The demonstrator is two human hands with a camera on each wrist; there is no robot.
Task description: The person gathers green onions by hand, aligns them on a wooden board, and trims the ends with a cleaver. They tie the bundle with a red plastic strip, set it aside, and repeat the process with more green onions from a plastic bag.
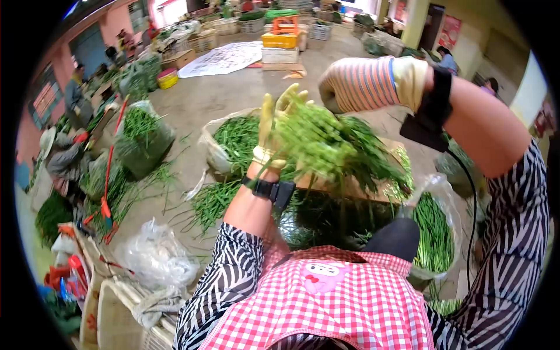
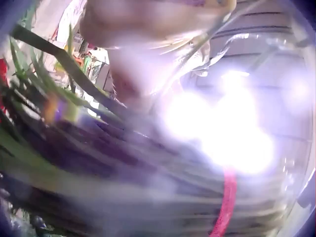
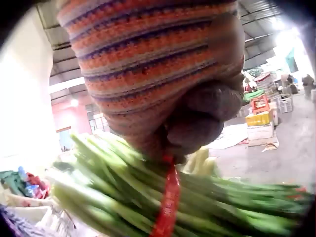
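While the bunch (image 1: 321, 140) is up in the air above the board (image 1: 318, 184), the step in hand looks to be wrapping it with the red tape (image 3: 169, 205). Gloved in yellow, the left hand (image 1: 270, 131) bears the greens against fairly straight fingers; the right hand (image 3: 163, 74), in a striped glove, pinches the tape with curled fingers close over the stems. So the hands are apart but near, with the greens between them. The tape crosses the stems, though whether it goes all the way round I can't tell. As I judge it, the next move calls for a steady left hand and a snug pull on the tape — firm enough to gather the stems, not so hard that it bruises them. Loose leaves could get caught under it, and blur hides much of the bunch from above. A black cable (image 1: 474, 216) hangs from the right wrist, well clear of the greens, but it could snag on a wide swing; the knee (image 1: 396, 238) sits close below. Open bags of greens stand on both sides, one (image 1: 208, 138) to the left and another (image 1: 456, 219) by the knee. Loose stalks (image 1: 216, 204) lie on the floor between the left bag and the body — some underfoot clutter there — with crumpled plastic (image 1: 157, 256) nearer the basket (image 1: 122, 315).
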